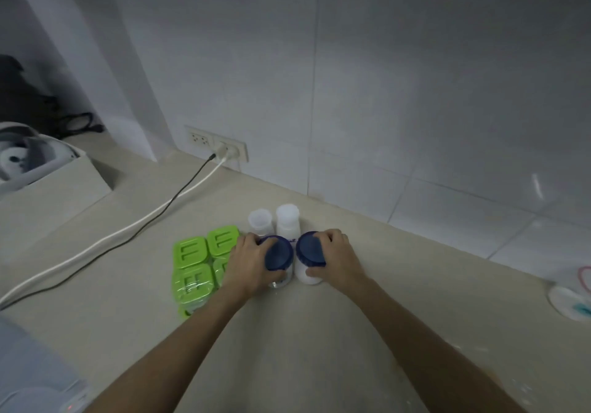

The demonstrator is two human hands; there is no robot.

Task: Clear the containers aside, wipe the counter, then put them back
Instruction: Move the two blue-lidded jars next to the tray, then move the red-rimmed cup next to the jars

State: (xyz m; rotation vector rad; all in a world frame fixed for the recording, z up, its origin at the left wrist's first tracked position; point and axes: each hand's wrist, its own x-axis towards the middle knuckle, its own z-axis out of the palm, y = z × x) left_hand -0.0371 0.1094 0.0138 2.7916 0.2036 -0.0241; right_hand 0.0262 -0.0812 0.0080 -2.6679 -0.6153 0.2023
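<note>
Both forearms extend from the near edge of the frame toward the centre of the beige counter (pixel 128 208). The left hand (pixel 248 264) is closed around the left blue-lidded jar (pixel 279 257), with the fingers curled over the far side of the lid and the thumb pressed against the near side of the jar body. The right hand (pixel 335 260) is closed in the same manner around the right blue-lidded jar (pixel 309 252), fingers over the far rim of the lid, thumb on the near side of the white body. Both jars stand upright, just beside each other, with a narrow gap between them. Whether they rest on the counter or are slightly lifted cannot be determined.

Immediately behind the two jars, toward the wall, stand two white-capped bottles (pixel 287 217), side by side and upright. To the left of the left hand, a group of green-lidded containers (pixel 192 252) is arranged in a tight block; the left wrist covers part of the right-hand containers in that block.

A white cable (pixel 96 244) and a black cable (pixel 153 217) run across the counter from the left edge to a wall socket (pixel 228 150) at the far left. At the far right edge of the counter lies a white round item (pixel 569 304) with a blue-green mark; its identity cannot be determined.
</note>
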